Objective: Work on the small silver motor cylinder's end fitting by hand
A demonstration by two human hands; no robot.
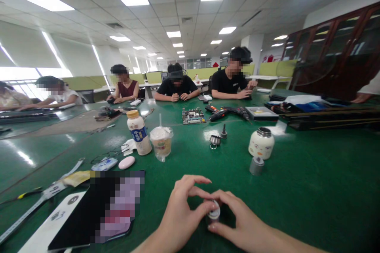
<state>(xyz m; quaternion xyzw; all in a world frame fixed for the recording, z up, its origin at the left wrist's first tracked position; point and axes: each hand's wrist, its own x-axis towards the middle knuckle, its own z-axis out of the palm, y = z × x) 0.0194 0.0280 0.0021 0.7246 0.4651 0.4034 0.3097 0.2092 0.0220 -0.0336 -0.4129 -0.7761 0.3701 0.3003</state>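
Observation:
Near the front edge of the green table, my left hand [184, 207] pinches a small round silver-grey piece, perhaps a cap [214, 216], between thumb and fingertips. My right hand [237, 219] closes around the same piece from the other side. Fingers hide part of it, so its exact kind does not show. Beyond my right hand stands a cream flask [260, 145] with a printed face and an uncovered steel mouth. Just in front of the flask is a grey cylindrical part [257, 166]. Further left lie a steel cup-shaped piece with a ring [215, 140] and a dark grey spouted part [223, 131].
Left of my hands are a tablet-like dark screen [86, 209], a pink oval case [126, 162], a capped bottle [139, 132] and a drink cup with straw [161, 142]. A circuit board [193, 116] and power drill [234, 112] lie further back. Several people sit opposite.

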